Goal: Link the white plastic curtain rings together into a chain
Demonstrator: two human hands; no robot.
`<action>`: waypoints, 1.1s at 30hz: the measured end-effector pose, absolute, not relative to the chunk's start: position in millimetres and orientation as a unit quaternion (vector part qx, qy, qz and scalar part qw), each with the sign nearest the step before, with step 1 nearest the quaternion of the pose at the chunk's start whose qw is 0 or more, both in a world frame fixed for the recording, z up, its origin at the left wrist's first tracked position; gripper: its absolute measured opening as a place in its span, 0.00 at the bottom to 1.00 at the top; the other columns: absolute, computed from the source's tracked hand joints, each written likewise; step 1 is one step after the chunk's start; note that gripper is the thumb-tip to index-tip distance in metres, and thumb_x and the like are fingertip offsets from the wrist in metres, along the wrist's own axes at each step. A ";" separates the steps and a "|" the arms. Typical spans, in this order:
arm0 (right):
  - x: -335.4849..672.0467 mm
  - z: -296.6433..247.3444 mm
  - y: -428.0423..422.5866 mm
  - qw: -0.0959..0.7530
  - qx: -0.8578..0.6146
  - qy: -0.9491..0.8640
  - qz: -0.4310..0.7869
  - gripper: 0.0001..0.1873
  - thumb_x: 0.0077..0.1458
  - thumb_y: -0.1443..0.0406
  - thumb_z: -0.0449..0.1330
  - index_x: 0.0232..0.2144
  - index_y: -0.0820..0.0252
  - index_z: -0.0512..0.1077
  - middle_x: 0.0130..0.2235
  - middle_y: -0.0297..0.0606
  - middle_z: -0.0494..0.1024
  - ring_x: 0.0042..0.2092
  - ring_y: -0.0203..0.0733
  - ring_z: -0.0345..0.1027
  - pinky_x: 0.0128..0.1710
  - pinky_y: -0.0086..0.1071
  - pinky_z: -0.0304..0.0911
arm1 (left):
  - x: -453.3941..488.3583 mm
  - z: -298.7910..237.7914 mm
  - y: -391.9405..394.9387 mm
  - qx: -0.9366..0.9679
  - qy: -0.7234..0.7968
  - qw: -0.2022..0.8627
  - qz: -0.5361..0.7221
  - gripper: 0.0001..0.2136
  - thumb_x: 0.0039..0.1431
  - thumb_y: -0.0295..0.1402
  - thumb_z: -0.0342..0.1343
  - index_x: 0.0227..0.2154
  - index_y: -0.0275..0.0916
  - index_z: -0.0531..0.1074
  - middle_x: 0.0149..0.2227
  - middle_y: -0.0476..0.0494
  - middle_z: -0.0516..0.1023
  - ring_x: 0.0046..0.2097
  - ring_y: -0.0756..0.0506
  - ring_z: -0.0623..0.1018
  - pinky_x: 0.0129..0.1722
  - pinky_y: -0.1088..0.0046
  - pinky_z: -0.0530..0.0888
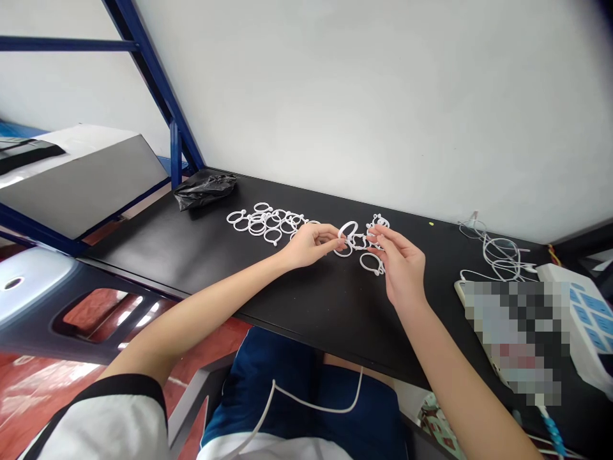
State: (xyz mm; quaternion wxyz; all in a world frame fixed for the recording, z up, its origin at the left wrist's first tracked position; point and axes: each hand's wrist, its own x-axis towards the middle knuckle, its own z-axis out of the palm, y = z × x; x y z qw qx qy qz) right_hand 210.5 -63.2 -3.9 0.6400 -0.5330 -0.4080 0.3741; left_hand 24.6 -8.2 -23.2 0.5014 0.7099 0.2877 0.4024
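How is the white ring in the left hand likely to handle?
Probably light: the left hand holds the thin white ring with just its fingertips. Likely fairly stiff, since its outline stays round. Its smooth-looking band might slip a little.

No text, brand or number can be read; the phone at the right of the bench shows only blurred squares.

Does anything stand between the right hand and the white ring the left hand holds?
Nothing visible: the gap between the right hand and the white ring in the left hand looks open, with loose rings on the table below.
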 end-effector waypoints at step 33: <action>202.4 -6.4 -73.5 0.492 -0.448 -0.593 0.454 0.16 0.49 0.59 0.70 0.29 0.55 0.65 0.32 0.36 0.83 0.43 0.50 0.80 0.48 0.44 0.73 | 20.5 -15.7 -11.3 0.726 0.263 0.552 0.315 0.25 0.54 0.38 0.66 0.53 0.37 0.68 0.53 0.34 0.73 0.45 0.44 0.79 0.27 0.80 0.72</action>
